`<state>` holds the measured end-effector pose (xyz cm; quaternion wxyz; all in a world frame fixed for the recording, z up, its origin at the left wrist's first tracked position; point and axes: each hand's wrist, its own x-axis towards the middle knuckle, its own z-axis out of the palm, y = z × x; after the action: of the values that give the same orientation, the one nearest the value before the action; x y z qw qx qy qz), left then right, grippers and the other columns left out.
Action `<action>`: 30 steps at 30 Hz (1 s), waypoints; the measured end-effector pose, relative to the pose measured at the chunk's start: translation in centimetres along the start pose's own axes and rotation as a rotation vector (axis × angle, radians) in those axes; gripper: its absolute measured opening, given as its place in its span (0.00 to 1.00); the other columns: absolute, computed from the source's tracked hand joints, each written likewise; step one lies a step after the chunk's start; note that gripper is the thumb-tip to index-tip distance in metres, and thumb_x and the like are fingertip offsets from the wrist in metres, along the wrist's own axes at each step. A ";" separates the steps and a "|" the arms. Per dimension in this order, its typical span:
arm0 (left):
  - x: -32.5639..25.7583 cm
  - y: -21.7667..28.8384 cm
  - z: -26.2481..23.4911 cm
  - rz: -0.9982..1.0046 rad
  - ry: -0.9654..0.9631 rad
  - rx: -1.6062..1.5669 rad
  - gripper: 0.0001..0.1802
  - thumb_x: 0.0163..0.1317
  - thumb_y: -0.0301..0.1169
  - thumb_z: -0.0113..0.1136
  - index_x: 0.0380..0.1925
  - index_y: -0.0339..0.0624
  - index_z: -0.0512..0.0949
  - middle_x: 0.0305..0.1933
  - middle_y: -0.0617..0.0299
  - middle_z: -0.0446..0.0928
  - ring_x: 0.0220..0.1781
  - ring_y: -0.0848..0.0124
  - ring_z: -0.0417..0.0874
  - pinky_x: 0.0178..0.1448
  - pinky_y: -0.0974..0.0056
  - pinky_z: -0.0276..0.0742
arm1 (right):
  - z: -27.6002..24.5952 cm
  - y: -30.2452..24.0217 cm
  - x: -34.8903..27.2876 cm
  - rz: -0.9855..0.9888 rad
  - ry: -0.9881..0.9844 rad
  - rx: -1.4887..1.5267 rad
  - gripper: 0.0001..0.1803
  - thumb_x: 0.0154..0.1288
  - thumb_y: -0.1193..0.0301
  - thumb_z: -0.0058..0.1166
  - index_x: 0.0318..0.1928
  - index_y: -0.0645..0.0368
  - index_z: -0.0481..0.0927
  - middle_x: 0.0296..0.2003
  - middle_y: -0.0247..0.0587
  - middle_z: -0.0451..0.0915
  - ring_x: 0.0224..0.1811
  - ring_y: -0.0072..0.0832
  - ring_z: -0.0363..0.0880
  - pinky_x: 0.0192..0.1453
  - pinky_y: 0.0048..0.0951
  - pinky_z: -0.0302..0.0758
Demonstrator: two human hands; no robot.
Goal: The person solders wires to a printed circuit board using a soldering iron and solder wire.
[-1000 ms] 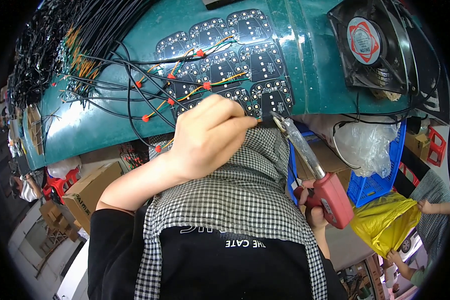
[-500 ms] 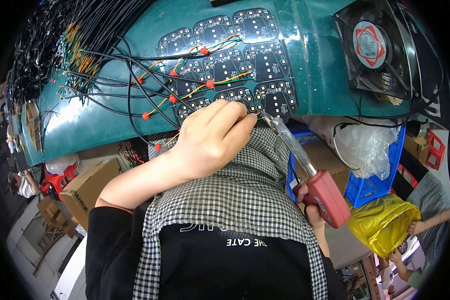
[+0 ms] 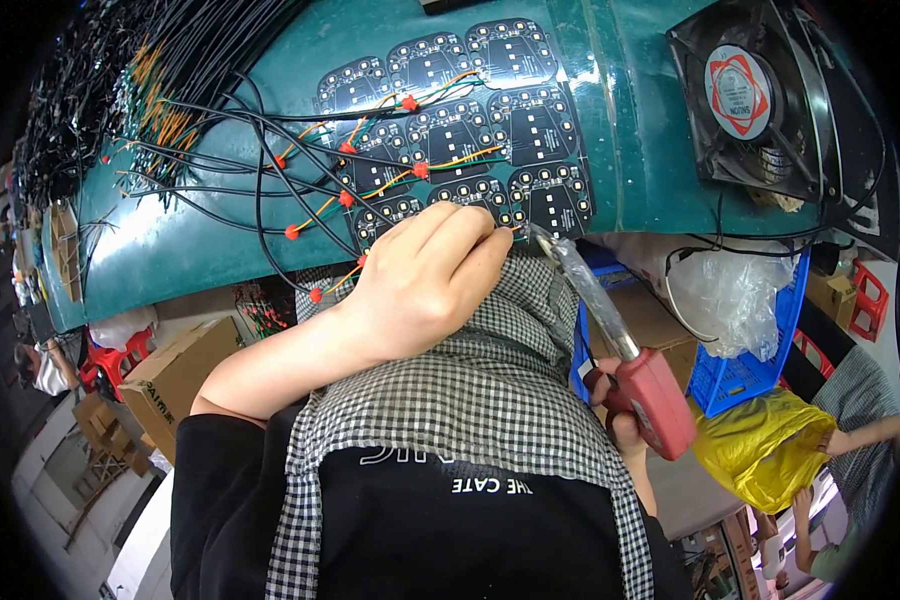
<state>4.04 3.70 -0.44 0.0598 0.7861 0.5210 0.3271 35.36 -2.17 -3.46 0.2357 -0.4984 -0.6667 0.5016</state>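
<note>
A panel of joined black circuit boards (image 3: 541, 128) lies on the green table, with several small square parts along each board. At its near edge my left hand (image 3: 425, 275) is closed in a pinch on a thin orange wire (image 3: 516, 229), whose tip shows past the fingertips. My right hand (image 3: 625, 430) is wrapped round the handle of a red soldering gun (image 3: 655, 402), partly hidden behind it. The gun's tip is close to the near-right board, beside the wire; contact cannot be made out. Black cables (image 3: 260, 190) with orange and green ends and small red pieces (image 3: 420, 170) lie across the boards.
A large bundle of black cables (image 3: 100, 90) fills the table's far left. A square fan (image 3: 740, 95) stands at the right. Beyond the near edge are a blue crate (image 3: 720, 385), a cardboard box (image 3: 180, 385) and a person's hands at a yellow bag (image 3: 770, 450).
The soldering gun has shifted slightly, its body a little lower and leftward. My left hand has barely moved. The other person's hands at the yellow bag have moved.
</note>
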 end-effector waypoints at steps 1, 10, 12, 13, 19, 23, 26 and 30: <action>0.1 0.0 0.0 -0.001 -0.003 -0.002 0.16 0.33 0.16 0.60 0.29 0.31 0.77 0.27 0.58 0.71 0.23 0.68 0.72 0.25 0.68 0.69 | -0.1 0.1 0.0 -0.001 0.001 -0.001 0.34 0.50 0.48 0.62 0.46 0.66 0.75 0.34 0.46 0.80 0.30 0.35 0.80 0.37 0.28 0.75; -0.2 0.3 -0.6 -0.050 -0.083 0.039 0.18 0.36 0.21 0.63 0.33 0.34 0.78 0.33 0.58 0.72 0.31 0.66 0.75 0.32 0.65 0.72 | 1.5 -3.2 2.7 0.051 0.095 0.604 0.38 0.56 0.45 0.54 0.52 0.67 0.67 0.43 0.49 0.75 0.31 0.31 0.77 0.32 0.29 0.74; 0.5 0.9 -1.4 -0.091 -0.085 0.133 0.20 0.37 0.24 0.64 0.36 0.37 0.78 0.37 0.58 0.72 0.37 0.64 0.75 0.37 0.63 0.72 | 1.8 -3.4 3.8 0.094 0.193 0.743 0.39 0.57 0.45 0.53 0.55 0.66 0.63 0.46 0.50 0.73 0.35 0.32 0.77 0.36 0.31 0.76; 0.5 1.0 -1.6 -0.139 -0.095 0.223 0.23 0.37 0.28 0.65 0.40 0.39 0.77 0.41 0.58 0.73 0.43 0.63 0.75 0.43 0.60 0.72 | 2.3 -4.7 4.9 0.141 0.233 0.761 0.39 0.60 0.42 0.45 0.54 0.66 0.63 0.42 0.45 0.70 0.41 0.33 0.72 0.53 0.40 0.70; -1.7 -0.3 -1.3 -0.016 -0.087 0.410 0.23 0.41 0.33 0.63 0.43 0.47 0.78 0.45 0.59 0.74 0.48 0.64 0.75 0.44 0.62 0.71 | 3.6 -6.0 9.5 -0.092 0.126 1.032 0.35 0.66 0.48 0.40 0.61 0.63 0.55 0.44 0.46 0.68 0.49 0.35 0.69 0.69 0.55 0.52; -2.1 -0.3 -2.2 0.127 0.039 0.375 0.17 0.43 0.30 0.60 0.38 0.46 0.81 0.42 0.59 0.77 0.39 0.68 0.78 0.33 0.68 0.71 | 3.3 -6.0 9.8 -0.132 0.150 1.089 0.33 0.66 0.50 0.41 0.62 0.60 0.55 0.44 0.46 0.69 0.49 0.36 0.69 0.68 0.54 0.55; -1.6 0.7 -3.9 0.059 0.108 0.445 0.18 0.41 0.29 0.59 0.38 0.44 0.81 0.42 0.58 0.78 0.37 0.68 0.78 0.31 0.69 0.72 | 2.7 -5.7 8.9 -0.152 0.179 1.092 0.33 0.66 0.50 0.41 0.63 0.58 0.54 0.45 0.45 0.70 0.49 0.36 0.69 0.67 0.52 0.58; -0.6 1.1 -5.9 -0.062 0.117 0.453 0.19 0.39 0.27 0.56 0.37 0.41 0.80 0.44 0.57 0.78 0.32 0.69 0.76 0.31 0.69 0.74 | 1.8 -5.0 7.8 -0.128 0.296 1.083 0.33 0.66 0.48 0.40 0.60 0.61 0.58 0.43 0.44 0.70 0.48 0.33 0.71 0.65 0.46 0.62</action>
<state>1.31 1.22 4.36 -0.1382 0.7428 0.6077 0.2447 28.65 4.03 -1.08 0.5788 -0.3297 -0.3029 0.6816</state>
